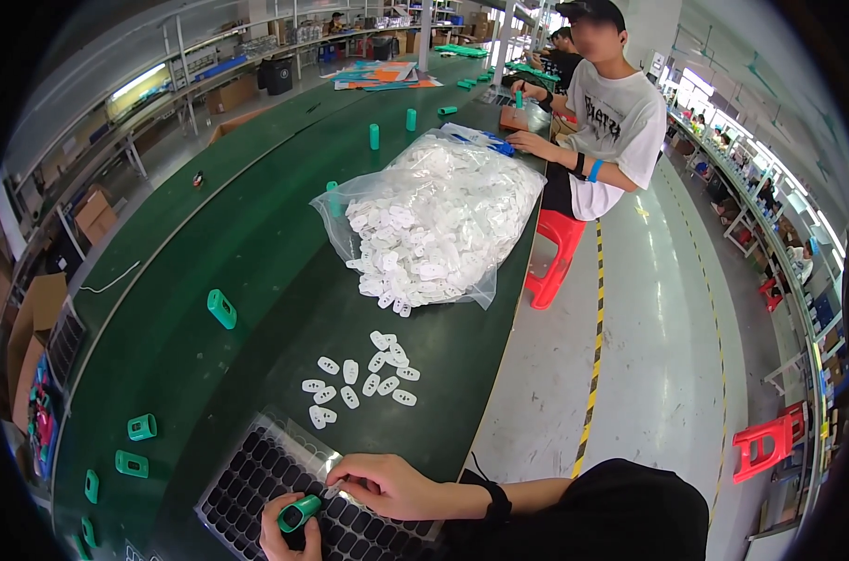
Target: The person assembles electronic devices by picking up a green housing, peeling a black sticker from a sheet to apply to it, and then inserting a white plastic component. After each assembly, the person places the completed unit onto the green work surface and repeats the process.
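Note:
My left hand (273, 531) is closed around a green plastic casing (298, 513) with an oval opening facing up. Just beside it, my right hand (389, 484) has thumb and forefinger pinched together; what they hold is too small to make out. Both hands are over a clear sheet of black rounded stickers (247, 479) lying at the table's near end. Beyond the sheet, several small white oval plates (350, 372) with dark holes are scattered on the green table.
A large clear plastic bag (434, 210) full of white plates lies open farther up the table (256, 374). Green casings (221, 309) stand and lie along the left. A person (616, 112) sits on a red stool (557, 257) at the far right edge, handling a casing.

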Motion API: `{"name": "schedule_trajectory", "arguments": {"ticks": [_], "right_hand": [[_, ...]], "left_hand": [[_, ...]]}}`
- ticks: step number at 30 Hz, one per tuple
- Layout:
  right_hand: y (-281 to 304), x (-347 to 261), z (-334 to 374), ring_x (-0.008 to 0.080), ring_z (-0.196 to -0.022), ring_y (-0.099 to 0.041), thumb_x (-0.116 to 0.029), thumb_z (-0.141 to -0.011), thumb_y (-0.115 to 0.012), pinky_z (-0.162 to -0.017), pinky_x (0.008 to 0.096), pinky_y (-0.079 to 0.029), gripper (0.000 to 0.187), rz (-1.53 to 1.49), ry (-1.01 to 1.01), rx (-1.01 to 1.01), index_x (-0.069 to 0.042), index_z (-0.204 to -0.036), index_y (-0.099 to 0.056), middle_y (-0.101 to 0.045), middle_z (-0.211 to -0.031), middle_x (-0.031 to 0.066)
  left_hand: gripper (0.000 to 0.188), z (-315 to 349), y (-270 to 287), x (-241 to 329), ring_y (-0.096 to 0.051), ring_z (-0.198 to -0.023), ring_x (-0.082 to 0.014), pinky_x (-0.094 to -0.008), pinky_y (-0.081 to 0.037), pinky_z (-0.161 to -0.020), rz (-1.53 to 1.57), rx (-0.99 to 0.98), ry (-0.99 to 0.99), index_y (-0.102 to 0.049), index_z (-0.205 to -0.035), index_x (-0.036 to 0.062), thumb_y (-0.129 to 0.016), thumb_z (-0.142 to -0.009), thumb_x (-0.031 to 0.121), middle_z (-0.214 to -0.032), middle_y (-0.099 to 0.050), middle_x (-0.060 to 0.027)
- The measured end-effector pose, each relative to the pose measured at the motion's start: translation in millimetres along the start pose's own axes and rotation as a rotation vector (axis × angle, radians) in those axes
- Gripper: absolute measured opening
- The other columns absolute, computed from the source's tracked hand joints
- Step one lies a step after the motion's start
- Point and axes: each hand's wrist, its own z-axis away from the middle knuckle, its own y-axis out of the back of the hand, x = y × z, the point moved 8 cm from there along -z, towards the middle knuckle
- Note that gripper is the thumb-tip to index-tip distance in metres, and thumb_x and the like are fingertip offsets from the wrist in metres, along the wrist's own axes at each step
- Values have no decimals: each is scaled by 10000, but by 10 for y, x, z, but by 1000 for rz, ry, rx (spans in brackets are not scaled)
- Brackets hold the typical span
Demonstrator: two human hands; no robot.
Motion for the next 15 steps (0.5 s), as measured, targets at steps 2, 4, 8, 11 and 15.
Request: {"name": "schedule_trajectory", "arguments": {"ticks": [2, 4, 8, 11, 15], "right_hand": [[-2, 5, -1, 173, -680, -593, -1, -840, -574, -590, 275, -462, 145, 6, -3, -1, -34, -981, -584, -604, -842, 76], [6, 6, 6, 171, -681, -594, -3, -841, -576, -587, 275, -461, 142, 14, -7, 2, -34, -979, -583, -604, -844, 76], [8, 5, 6, 159, -664, -579, -2, -844, -574, -568, 268, -455, 137, -3, -20, -5, -36, -977, -580, -595, -831, 64], [-4, 31, 15, 108, -606, -536, -4, -850, -581, -516, 231, -419, 123, -6, 30, 24, -38, -968, -581, -592, -852, 40], [19, -4, 21, 132, -691, -567, 8, -845, -567, -548, 238, -450, 106, -64, 26, 19, -37, -941, -563, -565, -910, 45]], "left_hand": [[360, 5, 13, -51, -583, -966, -258, -345, -402, -918, -15, 37, 16, -492, -1070, -6, -574, -721, -48, -1008, -600, -153], [361, 1, 12, -76, -582, -967, -258, -344, -402, -917, 0, 37, 27, -495, -1070, -10, -580, -721, -39, -1008, -599, -153], [362, 4, 17, -81, -580, -967, -258, -342, -402, -916, 47, 26, 46, -494, -1078, -12, -581, -727, -28, -1009, -599, -147], [257, -6, 16, 62, -575, -965, -286, -346, -439, -877, -12, -40, -15, -515, -1126, -36, -557, -890, 56, -1083, -588, -170], [254, -14, 16, 114, -573, -969, -285, -349, -440, -878, -22, -35, -44, -513, -1128, -34, -552, -891, 47, -1087, -587, -172]]}}
